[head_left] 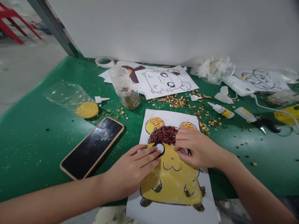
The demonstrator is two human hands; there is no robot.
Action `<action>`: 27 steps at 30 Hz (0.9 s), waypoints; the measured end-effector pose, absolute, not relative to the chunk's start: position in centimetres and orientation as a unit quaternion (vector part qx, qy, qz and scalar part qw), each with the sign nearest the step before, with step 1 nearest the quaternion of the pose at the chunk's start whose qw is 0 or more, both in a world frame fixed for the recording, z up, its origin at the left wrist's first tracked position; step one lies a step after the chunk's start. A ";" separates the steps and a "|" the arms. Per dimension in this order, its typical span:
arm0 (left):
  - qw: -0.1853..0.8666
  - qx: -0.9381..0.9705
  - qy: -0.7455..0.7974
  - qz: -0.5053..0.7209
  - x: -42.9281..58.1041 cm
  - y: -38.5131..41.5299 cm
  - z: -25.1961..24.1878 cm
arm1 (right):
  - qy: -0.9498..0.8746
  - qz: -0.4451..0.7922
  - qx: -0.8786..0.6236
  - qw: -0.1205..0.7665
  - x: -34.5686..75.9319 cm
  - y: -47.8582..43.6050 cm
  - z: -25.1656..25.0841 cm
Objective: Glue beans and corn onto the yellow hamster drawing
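- The seed picture (173, 189), a hamster on a white sheet, is laid at the near side of the table (28, 143); its lower edge seems to be carried past the table's edge, so seeds could be cracked loose if the sheet were bent there.
- The left hand (137, 166) is laid across the picture's left side, fingers stretched nearly straight at one eye, with nothing seen gripped; the yellow fill could be dragged if the glue is wet.
- The right hand (196, 147) is curled over the other eye; how nearly its fingers meet, and whether anything is pinched, cannot be told. The red beans (164, 135) could be dislodged by a knuckle.
- A phone (92, 147) is set left of the picture.
- Beyond the picture, loose seeds (173, 101) are scattered; stray ones could be swept onto it by a sleeve or wrist.
- Farther beyond it, a second drawing (161, 82) is placed.
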State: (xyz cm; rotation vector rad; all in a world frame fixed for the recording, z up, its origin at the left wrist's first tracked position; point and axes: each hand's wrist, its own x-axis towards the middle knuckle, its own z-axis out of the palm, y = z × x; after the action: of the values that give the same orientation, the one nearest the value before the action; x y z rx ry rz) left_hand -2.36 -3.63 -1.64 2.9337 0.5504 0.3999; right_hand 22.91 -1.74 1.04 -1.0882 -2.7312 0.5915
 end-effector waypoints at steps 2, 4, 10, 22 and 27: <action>0.068 0.971 0.183 0.135 -2.4 -3.7 -1.7 | -0.908 0.193 -0.365 0.071 22.9 -1.8 1.0; 0.072 0.970 0.187 0.138 -2.4 -3.8 -1.9 | -0.907 0.187 -0.368 0.080 23.0 -1.8 1.0; 0.076 0.972 0.184 0.127 -2.4 -3.8 -1.9 | -0.909 0.201 -0.360 0.065 22.9 -1.8 1.2; 0.080 0.970 0.188 0.133 -2.5 -3.7 -2.0 | -0.905 0.190 -0.373 0.076 23.0 -1.9 1.4; 0.085 0.969 0.191 0.130 -2.5 -3.8 -2.0 | -0.908 0.210 -0.357 0.071 22.9 -1.8 1.5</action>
State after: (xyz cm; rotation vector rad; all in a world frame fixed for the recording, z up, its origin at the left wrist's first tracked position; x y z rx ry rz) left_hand -2.49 -3.85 -2.04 2.8905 0.5687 0.3864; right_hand 22.90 -1.81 1.49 -1.0725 -2.7286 0.6316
